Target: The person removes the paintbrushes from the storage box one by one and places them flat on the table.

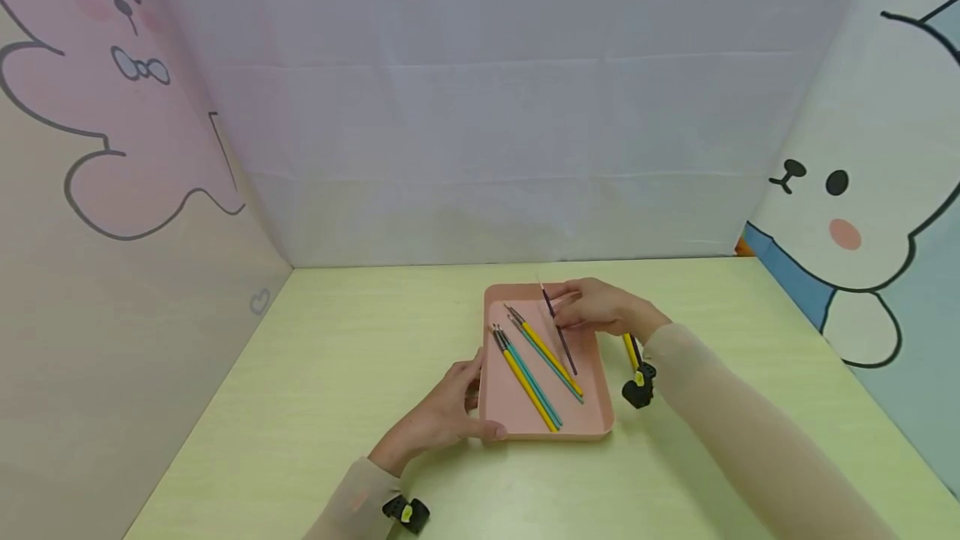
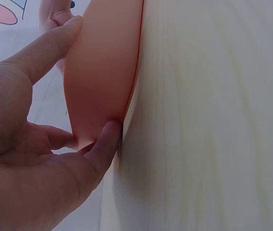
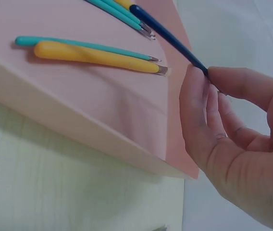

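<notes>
A shallow pink tray [image 1: 495,415] stands on the table with several yellow and teal paintbrushes in it. My left hand [image 1: 442,411] grips the tray's near left side, its thumb at the near corner and its fingers along the wall, as the left wrist view shows up close. Over the tray's far right part, my right hand [image 1: 600,307] pinches a thin dark blue paintbrush [image 3: 167,38] between thumb and fingers. That brush slants over the others, handle end toward the near side. A thick yellow brush [image 3: 98,56] and a slim teal brush [image 3: 91,45] lie side by side below it.
Beside the tray on the right, a yellow stick-like thing [image 1: 628,348] and a dark one lie partly hidden under the right wrist. The pale wooden table [image 1: 360,340] meets a white back wall [image 1: 510,190], with cartoon-printed side walls left and right.
</notes>
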### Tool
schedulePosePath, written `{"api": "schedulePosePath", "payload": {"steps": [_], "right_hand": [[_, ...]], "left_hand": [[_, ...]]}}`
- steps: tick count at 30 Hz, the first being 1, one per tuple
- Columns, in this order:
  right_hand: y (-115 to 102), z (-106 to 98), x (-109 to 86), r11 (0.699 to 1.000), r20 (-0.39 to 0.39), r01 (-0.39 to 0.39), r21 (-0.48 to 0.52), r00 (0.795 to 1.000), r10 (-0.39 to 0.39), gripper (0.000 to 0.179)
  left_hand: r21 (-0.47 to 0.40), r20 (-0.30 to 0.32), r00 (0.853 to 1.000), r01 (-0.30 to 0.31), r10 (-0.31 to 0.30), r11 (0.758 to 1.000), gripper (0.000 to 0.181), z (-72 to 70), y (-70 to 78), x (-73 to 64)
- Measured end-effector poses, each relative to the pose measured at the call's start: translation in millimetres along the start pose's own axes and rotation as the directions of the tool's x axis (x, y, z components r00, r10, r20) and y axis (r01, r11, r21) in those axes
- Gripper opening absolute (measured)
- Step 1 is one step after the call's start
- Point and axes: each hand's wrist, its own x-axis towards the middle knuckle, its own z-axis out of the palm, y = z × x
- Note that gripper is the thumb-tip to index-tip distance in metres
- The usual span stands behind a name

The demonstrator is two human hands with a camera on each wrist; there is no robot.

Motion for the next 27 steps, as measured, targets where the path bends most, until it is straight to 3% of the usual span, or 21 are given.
{"api": "schedulePosePath", "payload": {"steps": [14, 27], "right_hand": [[8.2, -39.2, -40.8, 0.998, -0.038, 0.031, 0.063, 0.999, -0.028, 0.066], [38.7, -75.8, -65.7, 0.999, -0.098, 0.001, 0.050, 0.995, 0.004, 0.069]], "left_hand": [[-0.001, -0.006, 1.000, 0.011, -0.011, 1.000, 0.125, 0.0, 2.5, -1.0], [0.010, -0.023, 0.999, 0.034, -0.033, 0.999, 0.125, 0.8, 2.6, -1.7]]}}
